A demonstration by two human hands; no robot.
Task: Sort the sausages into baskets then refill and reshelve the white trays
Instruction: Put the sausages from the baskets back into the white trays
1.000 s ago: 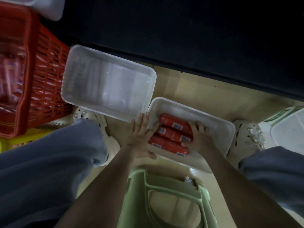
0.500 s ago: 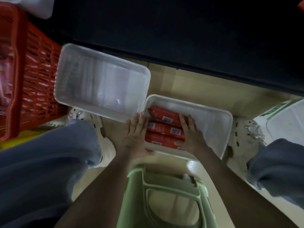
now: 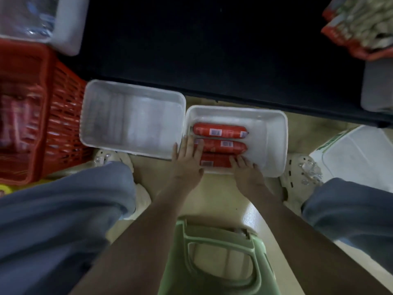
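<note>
A white tray (image 3: 276, 145) lies on the floor between my feet and holds three red sausages side by side: a far one (image 3: 220, 131), a middle one (image 3: 223, 145) and a near one (image 3: 214, 161). My left hand (image 3: 188, 160) lies flat with straight fingers on the left ends of the near two sausages, at the tray's left rim. My right hand (image 3: 246, 173) rests over the tray's near rim, its fingertips touching the right end of the near sausage. An empty white tray (image 3: 131, 118) sits just to the left, touching the first tray.
A red basket (image 3: 42, 124) holding red packs stands at the left. A green stool (image 3: 219, 252) is under me. A white lidded box (image 3: 357, 158) sits by my right foot. Ahead lies the dark shelf base (image 3: 212, 50), with another white tray (image 3: 42, 22) and red packets (image 3: 359, 24) above.
The sausage tray has swung round square to the shelf. My right hand slid off the sausages' right ends back to the near rim. My left hand moved onto their left ends.
</note>
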